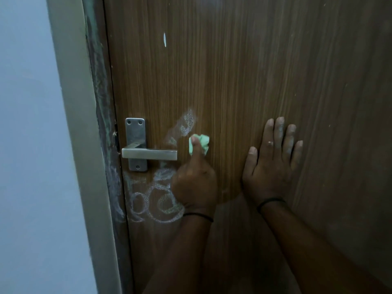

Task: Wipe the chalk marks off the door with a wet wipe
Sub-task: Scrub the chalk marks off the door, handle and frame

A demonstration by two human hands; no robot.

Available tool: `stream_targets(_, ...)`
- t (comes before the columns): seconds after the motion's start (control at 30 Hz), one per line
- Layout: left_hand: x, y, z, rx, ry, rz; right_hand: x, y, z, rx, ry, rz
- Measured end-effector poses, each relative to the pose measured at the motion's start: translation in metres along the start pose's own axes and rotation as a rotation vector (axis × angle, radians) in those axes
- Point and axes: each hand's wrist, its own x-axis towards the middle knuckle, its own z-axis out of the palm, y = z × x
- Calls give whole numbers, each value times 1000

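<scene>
Wood-grain brown door [244,71] fills most of our view, with a pale grey wall [27,124] and a beige frame [78,124] along its left side. Chalk marks [157,200] sit in two patches: white loops and circles below the handle, and a fainter smudge [187,124] just above and right of it. Our right hand [271,164] rests flat on the door to the right, fingers straight and spread, with pale dust on them and a dark band at the wrist. Our left hand [194,179] is beside the lower chalk loops, its grip closed around a crumpled green wet wipe [200,143], thumb pressing the wad against the door just under the upper smudge and right of the handle's tip. A dark band circles this wrist too. Next comes the metal lever handle [148,154] on its plate. Smallest is a white chip [164,39] high on the door.
</scene>
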Motion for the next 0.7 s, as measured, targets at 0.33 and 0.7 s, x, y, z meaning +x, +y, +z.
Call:
stream_targets(0.33,-23,-40,-37,130,-202,257,1,-11,-19,26,-126,50)
stream_targets(0.7,-4,-29,-59,-556,-411,-689,-24,-61,-48,488,-378,-339)
